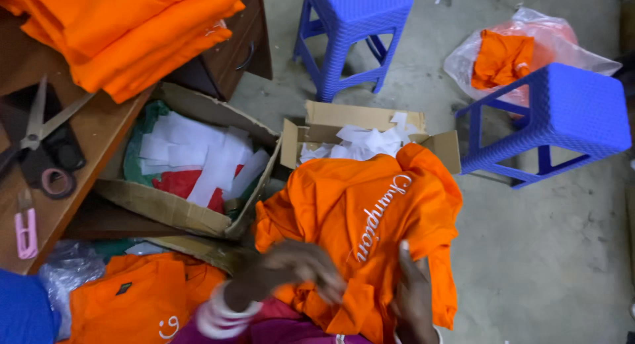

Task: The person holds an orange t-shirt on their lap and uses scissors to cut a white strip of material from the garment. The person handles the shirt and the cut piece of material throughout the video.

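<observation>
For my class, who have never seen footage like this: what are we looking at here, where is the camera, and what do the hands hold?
There is one picture, taken by a camera worn on a person's head and looking down, so the two bare hands at the bottom are that person's own. The left hand, with pale bangles at the wrist, and the right hand both grip an orange garment with white lettering. Beyond it sit two open cardboard boxes holding white paper scraps. On the wooden table at the left lie stacked orange cloth, scissors and a small pink clipper. Two blue plastic stools stand on the concrete floor, beside a clear bag of more orange cloth.
</observation>
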